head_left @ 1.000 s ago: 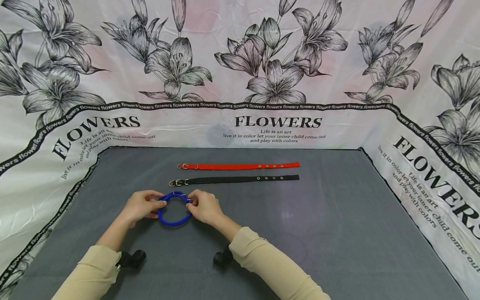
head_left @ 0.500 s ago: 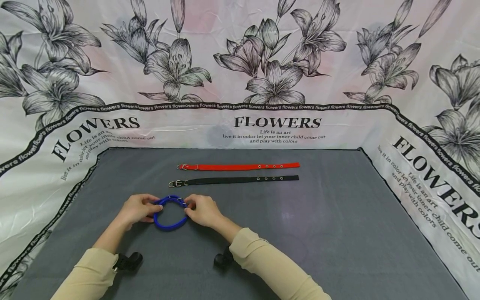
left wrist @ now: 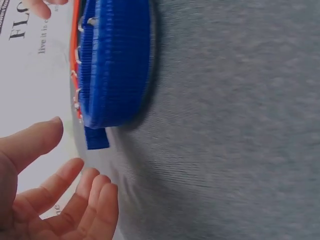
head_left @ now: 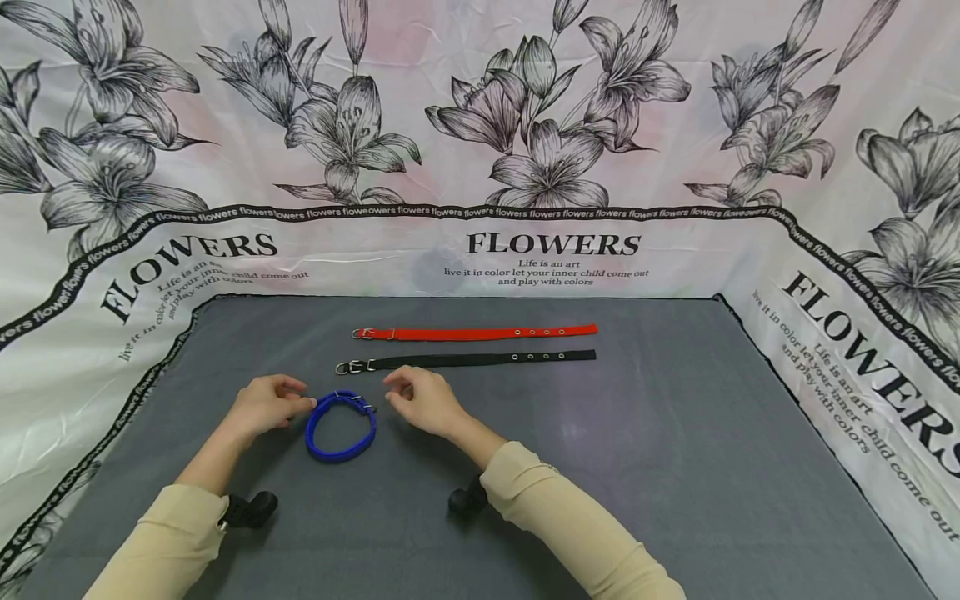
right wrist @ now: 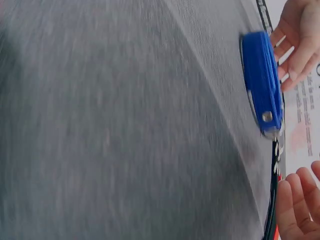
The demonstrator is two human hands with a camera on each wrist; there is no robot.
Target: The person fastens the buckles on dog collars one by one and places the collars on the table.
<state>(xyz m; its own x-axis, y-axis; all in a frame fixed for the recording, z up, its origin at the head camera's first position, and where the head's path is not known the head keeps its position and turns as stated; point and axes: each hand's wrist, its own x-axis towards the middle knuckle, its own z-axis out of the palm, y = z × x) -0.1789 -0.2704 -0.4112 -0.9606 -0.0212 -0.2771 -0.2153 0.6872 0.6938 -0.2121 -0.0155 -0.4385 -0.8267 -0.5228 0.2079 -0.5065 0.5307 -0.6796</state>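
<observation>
A blue collar (head_left: 341,456), buckled into a ring, stands on its edge on the grey cloth in the head view. Its short strap end sticks out toward my left hand (head_left: 262,407). In the left wrist view that hand (left wrist: 65,200) has thumb and fingers spread, a small gap away from the blue band (left wrist: 122,60). My right hand (head_left: 426,402) is off to the ring's upper right, fingers loosely bent and holding nothing. The right wrist view shows its fingertips (right wrist: 286,200) apart from the ring, whose metal buckle side (right wrist: 267,116) faces them.
Behind the ring, a black collar (head_left: 450,361) and a red collar (head_left: 450,335) lie straight and side by side, buckles to the left, eyelets to the right. A white flower-printed cloth (head_left: 555,250) rises at the back and sides of the grey tabletop (head_left: 637,483).
Both hands held the blue collar and moved it slightly left and nearer. Now they have let go: the right hand has drawn away up and right, the left a little to the left.
</observation>
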